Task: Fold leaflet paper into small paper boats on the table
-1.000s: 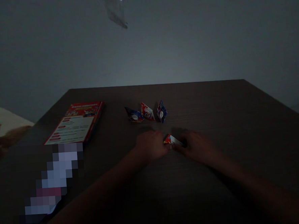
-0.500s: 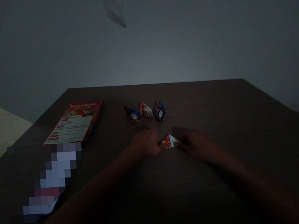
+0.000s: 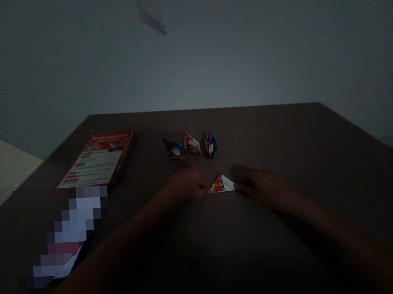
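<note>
**Head view: folded paper held at both corners**

Your left hand (image 3: 187, 183) grips the left corner of the folded paper (image 3: 222, 184) between thumb and curled fingers. Your right hand (image 3: 262, 188) pinches the right corner with thumb and forefinger; its other fingers are in shadow, and their exact position cannot be told.

The folded paper is a triangle located between your hands, near the middle of the table (image 3: 265, 129). Its apex points away from you and its long edge faces you. The left part is printed in red with coloured figures; the right part is mainly white. Whether it lies flat on the surface or is slightly raised cannot be determined.

Beyond your hands, three folded pieces stand in a row: a dark blue piece (image 3: 176, 150) on the left, a red-and-white piece (image 3: 192, 144) just beside it, and a blue piece (image 3: 211, 144) slightly apart on the right.

To your left lies a red-bordered book (image 3: 96, 164) with a white text panel. Nearer to you is a pale sheet (image 3: 69, 265), mostly masked by pixelation. A clear bag (image 3: 150, 12) hangs against the wall (image 3: 244, 51).
</note>
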The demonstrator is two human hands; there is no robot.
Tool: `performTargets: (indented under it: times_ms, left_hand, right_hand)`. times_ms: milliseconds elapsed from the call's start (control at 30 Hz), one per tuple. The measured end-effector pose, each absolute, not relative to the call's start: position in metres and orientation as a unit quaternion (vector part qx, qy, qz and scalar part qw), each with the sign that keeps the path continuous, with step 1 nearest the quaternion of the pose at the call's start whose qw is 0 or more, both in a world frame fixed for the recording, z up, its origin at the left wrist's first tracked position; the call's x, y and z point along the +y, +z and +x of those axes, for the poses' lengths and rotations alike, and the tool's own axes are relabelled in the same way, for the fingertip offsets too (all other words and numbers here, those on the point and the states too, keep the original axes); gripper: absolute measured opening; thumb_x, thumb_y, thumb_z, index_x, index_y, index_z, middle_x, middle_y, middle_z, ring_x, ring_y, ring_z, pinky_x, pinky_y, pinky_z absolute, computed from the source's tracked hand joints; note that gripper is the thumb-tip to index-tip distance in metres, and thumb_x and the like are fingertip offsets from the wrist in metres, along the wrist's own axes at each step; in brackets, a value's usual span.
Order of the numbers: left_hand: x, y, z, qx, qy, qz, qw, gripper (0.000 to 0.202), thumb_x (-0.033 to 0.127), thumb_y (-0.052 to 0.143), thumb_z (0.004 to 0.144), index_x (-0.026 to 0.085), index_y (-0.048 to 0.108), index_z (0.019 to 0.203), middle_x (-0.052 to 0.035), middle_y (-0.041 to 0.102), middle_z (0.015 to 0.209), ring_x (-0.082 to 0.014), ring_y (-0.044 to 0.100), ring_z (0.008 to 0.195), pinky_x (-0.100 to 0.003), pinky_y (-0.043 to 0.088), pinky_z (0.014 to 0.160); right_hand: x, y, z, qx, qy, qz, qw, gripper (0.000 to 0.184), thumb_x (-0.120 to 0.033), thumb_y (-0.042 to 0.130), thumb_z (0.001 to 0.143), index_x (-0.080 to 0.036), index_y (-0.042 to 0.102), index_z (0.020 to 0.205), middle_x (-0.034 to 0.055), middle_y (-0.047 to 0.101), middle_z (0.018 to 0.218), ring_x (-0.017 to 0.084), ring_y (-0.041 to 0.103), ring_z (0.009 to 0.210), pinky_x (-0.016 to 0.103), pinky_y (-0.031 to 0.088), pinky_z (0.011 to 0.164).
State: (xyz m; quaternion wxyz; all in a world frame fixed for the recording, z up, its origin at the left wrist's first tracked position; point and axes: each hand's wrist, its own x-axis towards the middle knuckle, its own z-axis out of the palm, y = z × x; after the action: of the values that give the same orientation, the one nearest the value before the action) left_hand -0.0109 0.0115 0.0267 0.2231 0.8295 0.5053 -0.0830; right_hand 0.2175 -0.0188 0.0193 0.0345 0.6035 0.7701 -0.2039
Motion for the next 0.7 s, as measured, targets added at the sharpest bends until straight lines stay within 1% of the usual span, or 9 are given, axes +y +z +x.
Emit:
performTargets:
  times_ms: [67, 200, 267, 367, 433, 500, 633, 700]
  left_hand:
    - [0.013, 0.027, -0.012, 0.499, -0.079, 0.830, 0.237, 0.033, 0.048, 0.053, 0.074, 0.021, 0.068, 0.065, -0.0018, 0.061, 0.059, -0.0142, 0.053, 0.055, -0.023, 0.029, 0.046]
    - [0.016, 0.027, -0.015, 0.482, -0.075, 0.828, 0.278, 0.027, 0.042, 0.055, 0.074, 0.021, 0.071, 0.073, 0.0000, 0.065, 0.066, -0.0129, 0.054, 0.059, -0.021, 0.031, 0.048]
    - [0.018, 0.025, -0.017, 0.475, -0.076, 0.827, 0.289, 0.027, 0.041, 0.055, 0.075, 0.019, 0.071, 0.072, 0.0002, 0.065, 0.065, -0.0125, 0.054, 0.059, -0.021, 0.032, 0.049]
    - [0.020, 0.022, -0.019, 0.481, -0.067, 0.822, 0.298, 0.025, 0.040, 0.058, 0.072, 0.018, 0.070, 0.071, 0.0002, 0.065, 0.065, -0.0126, 0.055, 0.060, -0.020, 0.033, 0.050]
    - [0.020, 0.021, -0.018, 0.486, -0.047, 0.819, 0.300, 0.021, 0.038, 0.061, 0.070, 0.018, 0.069, 0.074, -0.0001, 0.065, 0.070, -0.0130, 0.057, 0.064, -0.020, 0.033, 0.051]
    - [0.018, 0.023, -0.017, 0.488, -0.027, 0.821, 0.296, 0.022, 0.035, 0.063, 0.068, 0.019, 0.068, 0.081, -0.0001, 0.064, 0.073, -0.0132, 0.057, 0.066, -0.019, 0.034, 0.051]
    - [0.015, 0.027, -0.012, 0.469, -0.002, 0.831, 0.300, 0.036, 0.030, 0.064, 0.067, 0.022, 0.063, 0.103, 0.0015, 0.062, 0.075, -0.0124, 0.057, 0.066, -0.019, 0.035, 0.052]
    - [0.015, 0.027, -0.010, 0.453, 0.000, 0.838, 0.304, 0.040, 0.028, 0.063, 0.068, 0.023, 0.061, 0.108, 0.0015, 0.062, 0.075, -0.0121, 0.057, 0.065, -0.019, 0.036, 0.053]
  right_hand:
    - [-0.018, 0.019, 0.219, 0.771, -0.208, 0.601, 0.032, 0.032, -0.044, 0.046, 0.085, -0.019, 0.065, 0.080, 0.0077, 0.066, 0.078, 0.019, 0.060, 0.067, 0.027, 0.036, 0.054]
    - [-0.014, 0.019, 0.223, 0.767, -0.235, 0.597, 0.020, 0.030, -0.042, 0.049, 0.083, -0.018, 0.067, 0.080, 0.0079, 0.067, 0.079, 0.019, 0.060, 0.066, 0.026, 0.036, 0.052]
    - [-0.012, 0.020, 0.225, 0.764, -0.252, 0.594, 0.008, 0.027, -0.040, 0.051, 0.082, -0.018, 0.067, 0.080, 0.0076, 0.068, 0.079, 0.018, 0.060, 0.066, 0.026, 0.037, 0.052]
    - [-0.009, 0.021, 0.228, 0.760, -0.275, 0.588, -0.009, 0.022, -0.035, 0.054, 0.079, -0.017, 0.068, 0.081, 0.0062, 0.068, 0.078, 0.018, 0.061, 0.067, 0.025, 0.039, 0.054]
    - [-0.008, 0.022, 0.229, 0.758, -0.283, 0.587, -0.017, 0.021, -0.033, 0.055, 0.078, -0.017, 0.068, 0.080, 0.0055, 0.069, 0.077, 0.018, 0.061, 0.067, 0.025, 0.040, 0.055]
    - [-0.008, 0.023, 0.229, 0.757, -0.286, 0.586, -0.026, 0.020, -0.033, 0.056, 0.077, -0.017, 0.068, 0.080, 0.0049, 0.069, 0.076, 0.017, 0.061, 0.066, 0.025, 0.040, 0.055]
    - [-0.008, 0.023, 0.233, 0.760, -0.305, 0.572, -0.052, 0.017, -0.028, 0.056, 0.077, -0.018, 0.069, 0.081, 0.0039, 0.069, 0.077, 0.017, 0.061, 0.069, 0.026, 0.042, 0.059]
    - [-0.009, 0.022, 0.236, 0.760, -0.326, 0.557, -0.069, 0.017, -0.026, 0.056, 0.077, -0.018, 0.070, 0.084, 0.0035, 0.070, 0.080, 0.017, 0.062, 0.071, 0.027, 0.043, 0.063]
